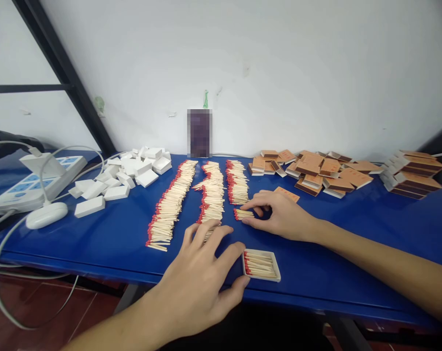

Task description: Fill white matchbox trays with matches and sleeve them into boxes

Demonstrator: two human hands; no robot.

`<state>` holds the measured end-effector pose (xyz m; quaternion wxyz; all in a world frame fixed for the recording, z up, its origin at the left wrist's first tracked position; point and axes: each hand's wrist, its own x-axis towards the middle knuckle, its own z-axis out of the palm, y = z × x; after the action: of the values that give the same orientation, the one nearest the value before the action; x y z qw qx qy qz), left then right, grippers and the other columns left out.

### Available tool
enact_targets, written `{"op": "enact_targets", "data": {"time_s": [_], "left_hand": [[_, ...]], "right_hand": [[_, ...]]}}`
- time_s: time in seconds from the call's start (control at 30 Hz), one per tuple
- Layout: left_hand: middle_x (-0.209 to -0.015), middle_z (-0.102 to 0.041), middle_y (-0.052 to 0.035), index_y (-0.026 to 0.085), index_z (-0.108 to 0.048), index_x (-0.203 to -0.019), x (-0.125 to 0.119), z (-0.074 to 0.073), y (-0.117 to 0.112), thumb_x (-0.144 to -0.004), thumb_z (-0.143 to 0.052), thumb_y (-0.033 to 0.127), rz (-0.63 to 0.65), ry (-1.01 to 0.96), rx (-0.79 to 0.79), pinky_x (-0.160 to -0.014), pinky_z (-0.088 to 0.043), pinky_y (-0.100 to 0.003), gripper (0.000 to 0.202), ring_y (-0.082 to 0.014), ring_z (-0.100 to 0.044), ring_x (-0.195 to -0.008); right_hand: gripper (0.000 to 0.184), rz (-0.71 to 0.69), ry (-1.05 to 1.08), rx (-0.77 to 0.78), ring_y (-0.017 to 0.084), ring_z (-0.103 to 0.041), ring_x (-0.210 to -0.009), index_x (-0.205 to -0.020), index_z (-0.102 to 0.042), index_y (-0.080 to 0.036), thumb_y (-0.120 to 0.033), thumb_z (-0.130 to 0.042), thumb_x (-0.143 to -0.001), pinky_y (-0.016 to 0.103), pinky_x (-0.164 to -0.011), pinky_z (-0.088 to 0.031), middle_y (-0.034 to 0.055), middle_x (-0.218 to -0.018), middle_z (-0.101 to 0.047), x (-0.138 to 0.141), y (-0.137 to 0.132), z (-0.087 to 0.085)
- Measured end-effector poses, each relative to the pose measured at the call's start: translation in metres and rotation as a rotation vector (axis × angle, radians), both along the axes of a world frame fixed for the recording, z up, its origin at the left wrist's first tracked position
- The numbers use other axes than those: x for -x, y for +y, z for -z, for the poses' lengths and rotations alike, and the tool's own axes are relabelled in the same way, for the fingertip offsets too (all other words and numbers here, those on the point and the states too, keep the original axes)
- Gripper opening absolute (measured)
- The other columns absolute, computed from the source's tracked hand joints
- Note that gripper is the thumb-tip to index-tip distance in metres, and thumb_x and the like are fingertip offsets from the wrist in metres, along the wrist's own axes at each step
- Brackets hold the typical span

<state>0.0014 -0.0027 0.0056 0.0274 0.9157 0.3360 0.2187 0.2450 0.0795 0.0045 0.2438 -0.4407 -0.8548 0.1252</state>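
Note:
With its thumb and index finger at the two left corners, my left hand (202, 275) holds a white matchbox tray (275, 265) near the table's front edge. Red-headed matches (259, 264) lie side by side inside it. The other left fingers spread over the near end of the middle match row (212, 195), partly hiding it. My right hand (279, 214) has thumb and index finger around a small bunch of matches (242, 214) lying on the table. Behind that bunch runs a shorter match row (237, 183); a longer match row (173, 204) lies at left.
White empty trays (136, 168) are heaped at back left, beside a power strip (41, 183) with cables. Orange matchbox sleeves (316, 170) lie piled at back right, near stacked sleeves (414, 173). A blurred dark rectangle (199, 133) leans on the wall. The blue table (316, 273) ends close in front.

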Motion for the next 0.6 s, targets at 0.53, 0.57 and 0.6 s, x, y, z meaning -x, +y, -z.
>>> {"op": "enact_targets", "data": {"time_s": [0.53,0.57,0.6], "left_hand": [[-0.130,-0.055,-0.0107,0.022,-0.061,-0.118,-0.0008,0.0017,0.0014,-0.096,-0.054,0.034,-0.062,-0.022,-0.004,-0.101,-0.040,-0.055,0.026,-0.0332,-0.042,-0.127],[-0.130,-0.055,-0.0107,0.022,-0.061,-0.118,-0.0009,0.0017,0.0015,-0.096,-0.054,0.034,-0.060,-0.020,-0.002,-0.101,-0.040,-0.054,0.026,-0.0329,-0.043,-0.126],[-0.129,-0.056,-0.0106,0.022,-0.061,-0.118,-0.0011,0.0017,0.0015,-0.096,-0.054,0.035,-0.059,-0.019,-0.001,-0.100,-0.040,-0.054,0.026,-0.0327,-0.043,-0.126]], "right_hand": [[0.025,-0.019,0.052,0.030,0.015,-0.053,-0.068,-0.087,-0.076,-0.020,-0.042,-0.065,-0.089,0.028,-0.063,-0.041,0.0020,-0.072,-0.057,0.0010,-0.0015,-0.0020],[0.025,-0.023,0.057,0.032,0.015,-0.054,-0.069,-0.088,-0.076,-0.020,-0.043,-0.065,-0.089,0.028,-0.063,-0.042,0.0025,-0.075,-0.058,0.0006,-0.0016,-0.0018],[0.025,-0.028,0.060,0.036,0.015,-0.055,-0.071,-0.089,-0.076,-0.020,-0.043,-0.065,-0.089,0.028,-0.064,-0.043,0.0031,-0.077,-0.060,0.0002,-0.0017,-0.0018]]}}
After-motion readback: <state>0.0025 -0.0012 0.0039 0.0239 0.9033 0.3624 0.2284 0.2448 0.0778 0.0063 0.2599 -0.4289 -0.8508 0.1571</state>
